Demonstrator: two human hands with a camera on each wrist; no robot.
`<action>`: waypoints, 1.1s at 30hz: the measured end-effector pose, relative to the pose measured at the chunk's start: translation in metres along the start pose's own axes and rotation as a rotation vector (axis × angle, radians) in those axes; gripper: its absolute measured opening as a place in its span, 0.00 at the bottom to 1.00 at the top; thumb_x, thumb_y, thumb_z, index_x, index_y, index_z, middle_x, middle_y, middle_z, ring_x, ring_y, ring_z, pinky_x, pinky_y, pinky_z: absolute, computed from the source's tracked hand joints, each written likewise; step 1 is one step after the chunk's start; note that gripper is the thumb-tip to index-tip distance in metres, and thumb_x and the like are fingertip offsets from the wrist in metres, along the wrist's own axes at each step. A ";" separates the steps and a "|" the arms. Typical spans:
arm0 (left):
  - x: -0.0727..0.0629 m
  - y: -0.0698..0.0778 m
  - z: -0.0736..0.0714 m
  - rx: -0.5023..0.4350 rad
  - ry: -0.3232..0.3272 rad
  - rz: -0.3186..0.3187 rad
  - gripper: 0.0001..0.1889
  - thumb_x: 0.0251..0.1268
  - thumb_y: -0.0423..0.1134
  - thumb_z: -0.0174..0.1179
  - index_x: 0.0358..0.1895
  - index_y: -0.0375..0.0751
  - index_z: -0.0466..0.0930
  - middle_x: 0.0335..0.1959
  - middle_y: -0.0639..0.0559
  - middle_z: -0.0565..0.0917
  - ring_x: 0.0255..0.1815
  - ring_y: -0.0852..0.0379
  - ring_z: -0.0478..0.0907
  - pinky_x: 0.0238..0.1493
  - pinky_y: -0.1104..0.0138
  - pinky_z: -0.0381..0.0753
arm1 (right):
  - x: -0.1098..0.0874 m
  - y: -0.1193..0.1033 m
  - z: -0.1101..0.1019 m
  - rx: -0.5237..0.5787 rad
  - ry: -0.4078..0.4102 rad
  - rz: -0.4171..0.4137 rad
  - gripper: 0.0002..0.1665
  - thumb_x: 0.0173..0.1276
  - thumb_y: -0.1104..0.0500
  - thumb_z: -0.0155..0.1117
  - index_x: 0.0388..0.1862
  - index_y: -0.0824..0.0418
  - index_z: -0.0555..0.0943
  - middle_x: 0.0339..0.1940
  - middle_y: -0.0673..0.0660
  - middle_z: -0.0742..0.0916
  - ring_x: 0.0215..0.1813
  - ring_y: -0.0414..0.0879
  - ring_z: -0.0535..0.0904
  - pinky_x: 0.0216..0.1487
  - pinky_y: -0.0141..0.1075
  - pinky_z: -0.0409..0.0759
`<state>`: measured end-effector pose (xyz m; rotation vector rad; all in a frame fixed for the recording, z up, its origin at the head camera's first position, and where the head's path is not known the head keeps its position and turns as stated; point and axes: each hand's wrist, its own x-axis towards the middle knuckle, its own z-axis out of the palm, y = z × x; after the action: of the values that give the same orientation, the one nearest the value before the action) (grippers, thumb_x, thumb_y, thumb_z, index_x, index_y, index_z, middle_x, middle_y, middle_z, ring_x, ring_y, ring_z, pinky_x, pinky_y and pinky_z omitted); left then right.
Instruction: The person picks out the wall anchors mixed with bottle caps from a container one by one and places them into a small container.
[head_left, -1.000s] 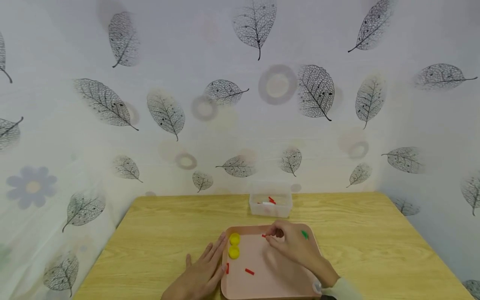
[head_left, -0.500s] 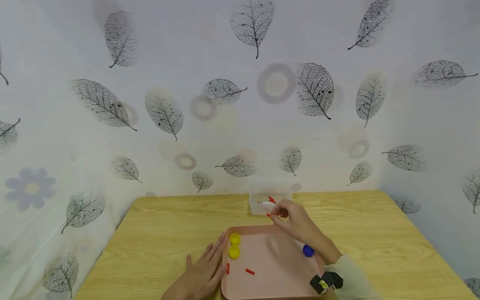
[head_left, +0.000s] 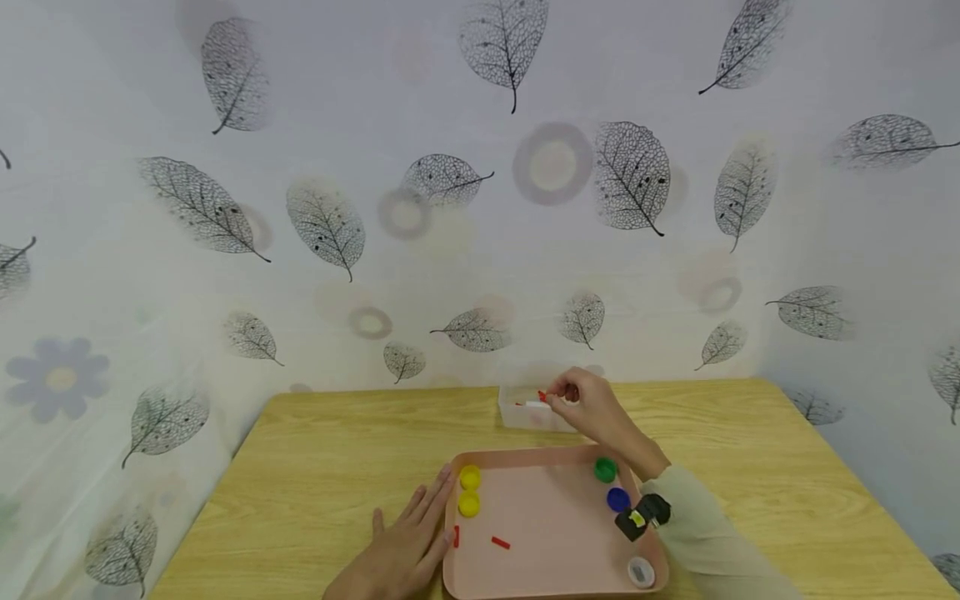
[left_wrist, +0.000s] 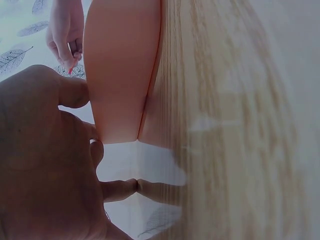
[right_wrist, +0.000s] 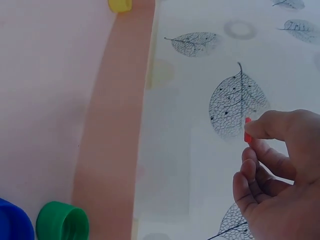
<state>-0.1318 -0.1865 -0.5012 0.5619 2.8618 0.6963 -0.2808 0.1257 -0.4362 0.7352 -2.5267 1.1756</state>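
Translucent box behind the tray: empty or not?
Not empty: the head view shows a white piece inside the translucent box.

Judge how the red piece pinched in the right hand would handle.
Pinched by the right hand, the red piece is probably stiff, since it shows no bend. Tiny beside the hand, it is likely light and might slip easily, with little to grip.

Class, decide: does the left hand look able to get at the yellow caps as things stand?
Probably yes: the left hand holds nothing visible and touches the tray's side, with the yellow caps just beyond. Only that side seems in the way, and nothing covers the caps.
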 end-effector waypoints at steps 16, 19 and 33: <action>-0.001 0.002 -0.001 -0.001 0.000 -0.003 0.34 0.84 0.59 0.36 0.85 0.56 0.40 0.86 0.59 0.42 0.80 0.36 0.56 0.51 0.12 0.41 | 0.023 0.031 0.018 -0.042 0.020 0.071 0.02 0.67 0.67 0.70 0.34 0.67 0.85 0.31 0.56 0.85 0.33 0.45 0.77 0.36 0.35 0.77; -0.001 0.002 0.000 -0.002 0.000 -0.006 0.35 0.84 0.59 0.35 0.85 0.57 0.39 0.86 0.59 0.42 0.80 0.36 0.56 0.51 0.12 0.41 | 0.026 0.035 0.022 -0.050 0.016 0.086 0.03 0.67 0.68 0.70 0.33 0.67 0.85 0.31 0.56 0.85 0.34 0.45 0.77 0.37 0.36 0.77; 0.000 0.001 -0.001 0.001 -0.014 -0.025 0.35 0.83 0.62 0.34 0.85 0.59 0.38 0.86 0.61 0.41 0.80 0.37 0.56 0.52 0.13 0.40 | 0.031 0.039 0.027 -0.070 0.004 0.085 0.03 0.65 0.68 0.71 0.31 0.67 0.85 0.29 0.57 0.85 0.33 0.47 0.79 0.36 0.37 0.79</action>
<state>-0.1320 -0.1863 -0.5004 0.5279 2.8509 0.6841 -0.3285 0.1164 -0.4654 0.6133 -2.6049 1.1076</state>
